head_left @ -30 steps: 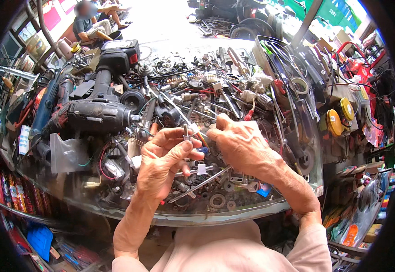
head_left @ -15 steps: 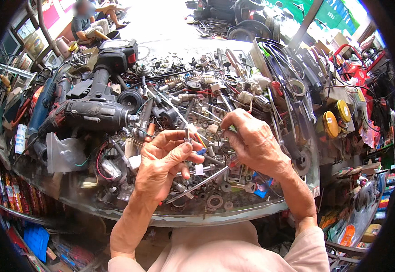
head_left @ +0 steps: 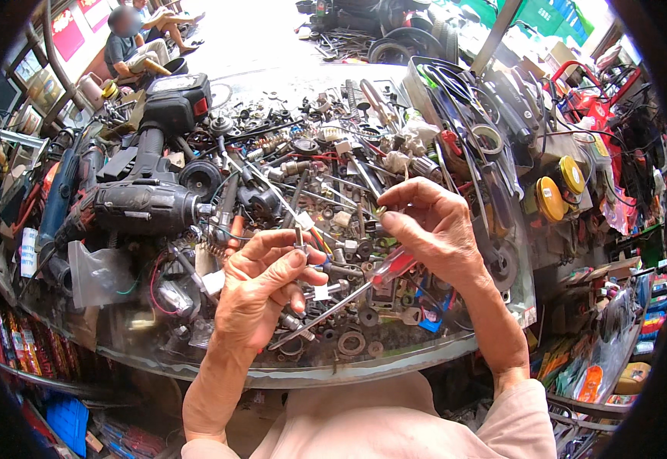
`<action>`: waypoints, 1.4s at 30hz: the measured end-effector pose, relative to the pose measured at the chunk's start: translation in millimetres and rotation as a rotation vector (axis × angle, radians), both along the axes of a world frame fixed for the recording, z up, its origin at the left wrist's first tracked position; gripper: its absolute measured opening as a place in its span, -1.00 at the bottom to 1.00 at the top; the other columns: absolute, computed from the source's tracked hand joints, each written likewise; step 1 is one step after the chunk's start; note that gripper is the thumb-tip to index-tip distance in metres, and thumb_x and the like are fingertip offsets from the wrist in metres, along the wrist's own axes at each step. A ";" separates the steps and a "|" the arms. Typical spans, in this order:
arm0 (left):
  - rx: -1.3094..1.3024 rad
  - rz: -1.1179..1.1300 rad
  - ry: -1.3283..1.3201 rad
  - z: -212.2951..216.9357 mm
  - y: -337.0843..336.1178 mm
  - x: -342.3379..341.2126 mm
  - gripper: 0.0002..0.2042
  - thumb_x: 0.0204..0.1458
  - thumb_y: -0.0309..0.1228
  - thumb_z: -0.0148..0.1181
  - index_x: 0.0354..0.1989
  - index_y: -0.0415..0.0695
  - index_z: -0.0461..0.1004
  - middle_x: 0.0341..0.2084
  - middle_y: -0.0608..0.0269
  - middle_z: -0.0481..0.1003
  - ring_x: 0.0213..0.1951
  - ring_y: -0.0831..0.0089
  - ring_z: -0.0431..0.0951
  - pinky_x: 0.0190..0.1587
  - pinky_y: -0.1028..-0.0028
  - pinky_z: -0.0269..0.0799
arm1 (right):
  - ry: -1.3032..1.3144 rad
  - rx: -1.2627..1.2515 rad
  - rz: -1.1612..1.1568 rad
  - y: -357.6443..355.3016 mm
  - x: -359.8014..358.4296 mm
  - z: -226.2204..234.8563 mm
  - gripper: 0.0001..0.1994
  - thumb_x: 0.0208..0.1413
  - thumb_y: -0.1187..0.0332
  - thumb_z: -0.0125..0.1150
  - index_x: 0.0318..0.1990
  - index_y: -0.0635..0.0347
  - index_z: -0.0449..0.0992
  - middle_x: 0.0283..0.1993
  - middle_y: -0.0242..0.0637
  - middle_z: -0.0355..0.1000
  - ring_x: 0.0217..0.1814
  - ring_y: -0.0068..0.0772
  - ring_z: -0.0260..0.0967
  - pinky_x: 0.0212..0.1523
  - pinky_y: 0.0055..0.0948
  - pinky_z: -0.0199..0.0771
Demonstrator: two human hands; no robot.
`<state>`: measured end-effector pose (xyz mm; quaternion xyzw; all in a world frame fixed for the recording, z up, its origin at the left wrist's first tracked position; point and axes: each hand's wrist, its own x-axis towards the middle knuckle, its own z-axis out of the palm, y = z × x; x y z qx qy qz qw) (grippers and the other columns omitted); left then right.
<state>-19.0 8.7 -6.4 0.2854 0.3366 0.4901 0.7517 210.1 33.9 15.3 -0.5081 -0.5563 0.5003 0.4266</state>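
Observation:
My left hand (head_left: 261, 294) is closed in a pinch, thumb against fingers, on a small upright metal pin (head_left: 300, 238). To its right my right hand (head_left: 439, 237) hovers over the parts, thumb and forefinger pinching a tiny brass-coloured piece (head_left: 382, 211) whose kind is too small to make out. Between and below the hands lies a screwdriver (head_left: 395, 265) with a clear red handle, its long shaft slanting toward the near edge. The handle's end is partly hidden by my right hand. Under both hands, loose bolts, washers and a large ring washer (head_left: 351, 343) are scattered.
A black cordless drill (head_left: 146, 203) lies at the left, beside a clear plastic bag (head_left: 100, 275). At the right stand a tray of tools (head_left: 418, 73) and yellow tape rolls (head_left: 551, 200). The glass table's edge (head_left: 333, 375) curves in front of me. Two people sit far left.
My right hand has lifted and opened slightly from the parts, showing the brass-coloured piece and uncovering the screwdriver's red handle. My left hand keeps its pinch on the pin. The view has shifted slightly.

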 end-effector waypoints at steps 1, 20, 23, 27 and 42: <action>0.010 -0.004 0.003 0.4 -0.2 0.3 -0.76 0.03 -0.52 0.15 -0.11 -0.26 0.41 -0.31 -0.06 0.51 -0.37 0.31 0.60 -0.60 0.60 0.46 | 0.023 -0.009 -0.018 0.1 -0.9 1.9 -0.81 0.03 0.49 0.18 -0.18 0.28 0.46 -0.42 -0.45 0.39 -0.52 -0.83 0.21 -0.56 -0.78 0.20; 0.067 -0.125 0.243 8.5 -10.7 12.0 -0.77 0.00 -0.55 0.18 -0.16 -0.35 0.46 -0.45 0.01 0.55 -0.55 0.40 0.57 -0.68 0.59 0.45 | -0.257 0.279 0.215 -19.8 -21.5 8.4 -0.84 0.11 0.40 0.15 -0.25 0.33 0.50 -0.42 -0.28 0.43 -0.48 -0.62 0.39 -0.51 -0.64 0.37; 0.073 -0.144 0.246 9.6 -10.5 11.5 -0.77 0.01 -0.56 0.17 -0.14 -0.36 0.45 -0.44 0.04 0.55 -0.52 0.42 0.58 -0.65 0.61 0.46 | -0.284 0.379 0.247 -18.2 -21.8 3.4 -0.85 0.08 0.44 0.17 -0.24 0.34 0.49 -0.39 -0.26 0.43 -0.45 -0.62 0.40 -0.49 -0.66 0.39; 0.084 -0.172 0.233 9.2 -10.5 9.2 -0.75 0.02 -0.58 0.16 -0.10 -0.35 0.44 -0.38 0.12 0.54 -0.45 0.47 0.58 -0.59 0.63 0.47 | -0.225 0.297 0.303 -19.5 -20.2 8.4 -0.82 0.02 0.50 0.22 -0.21 0.34 0.47 -0.34 -0.26 0.42 -0.44 -0.63 0.40 -0.47 -0.65 0.40; 0.228 -0.233 0.322 7.0 -13.3 14.5 -0.72 0.01 -0.67 0.11 -0.06 -0.30 0.43 -0.24 0.15 0.50 -0.24 0.39 0.58 -0.40 0.62 0.54 | -0.151 0.186 0.302 -23.5 -8.7 7.8 -0.81 -0.07 0.52 0.23 -0.24 0.27 0.48 -0.49 -0.38 0.35 -0.58 -0.69 0.27 -0.58 -0.65 0.24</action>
